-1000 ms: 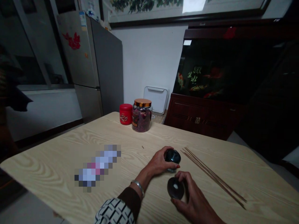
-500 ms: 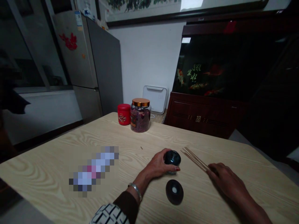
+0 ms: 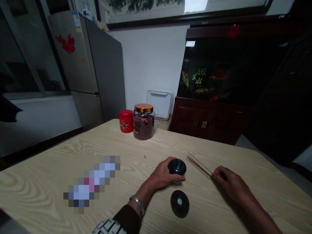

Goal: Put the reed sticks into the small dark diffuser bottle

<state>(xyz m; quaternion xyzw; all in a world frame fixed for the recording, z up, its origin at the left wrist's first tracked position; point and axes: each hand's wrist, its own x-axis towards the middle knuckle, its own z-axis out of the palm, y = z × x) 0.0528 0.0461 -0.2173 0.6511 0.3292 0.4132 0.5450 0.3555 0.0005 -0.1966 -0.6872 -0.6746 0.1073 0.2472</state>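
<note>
My left hand (image 3: 164,174) is wrapped round a small dark glazed pot (image 3: 177,167) that stands on the wooden table (image 3: 122,182). Just in front of the pot, towards me, lies a dark oval piece (image 3: 179,204) with a pale round spot in its middle. At the right, my right hand (image 3: 229,182) pinches several thin brown incense sticks (image 3: 198,165) near one end. Their free ends point away and to the left, close to the pot but apart from it. A short brown stick fragment (image 3: 145,156) lies on the table left of the pot.
At the table's far edge stand a red canister (image 3: 126,121) and a clear jar (image 3: 143,122) with a copper lid and dark reddish contents. A blurred-out long item (image 3: 91,183) lies at the left. Beyond are a fridge (image 3: 104,65) and a fish tank cabinet (image 3: 207,120).
The view has shifted slightly. In my right hand one stick now stands apart from the others, and the fingers have moved in their pinch. My left hand still holds the pot.
</note>
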